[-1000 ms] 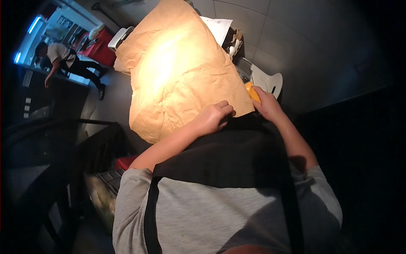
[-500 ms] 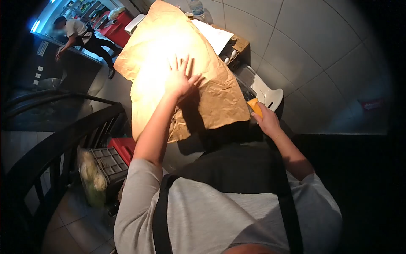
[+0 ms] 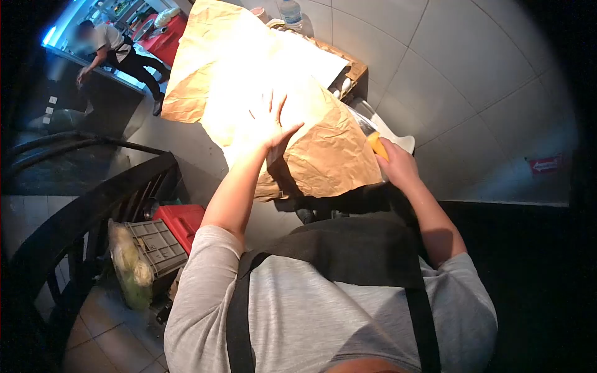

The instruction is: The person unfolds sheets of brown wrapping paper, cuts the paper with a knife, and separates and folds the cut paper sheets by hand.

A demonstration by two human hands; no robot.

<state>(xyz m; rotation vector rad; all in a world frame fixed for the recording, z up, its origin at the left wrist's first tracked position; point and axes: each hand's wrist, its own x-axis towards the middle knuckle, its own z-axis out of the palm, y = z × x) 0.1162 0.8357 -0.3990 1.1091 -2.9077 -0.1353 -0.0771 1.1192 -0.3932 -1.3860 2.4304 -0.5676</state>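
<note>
A large sheet of crumpled brown paper [image 3: 329,155] spreads out before me, its middle washed out by bright light. My left hand [image 3: 268,129] lies on it with the fingers spread. A knife [image 3: 377,147] with a yellow handle is gripped in my right hand [image 3: 398,163], at the paper's right edge. Its metal blade points up and away, alongside that edge. Part of the blade is hidden, and I cannot tell whether it touches the paper.
Behind the paper are a white sheet [image 3: 311,57], a cardboard box [image 3: 359,68] and a water bottle [image 3: 290,13]. A white plastic chair [image 3: 397,138] stands right. Lower left are a grey crate [image 3: 160,247], a red container [image 3: 185,225] and bagged vegetables [image 3: 132,267]. A co-worker [image 3: 115,50] bends at far left.
The paper's near left part has swung to the right, uncovering floor. My left hand has shifted slightly right and down with it. More of the knife's blade shows beside the paper.
</note>
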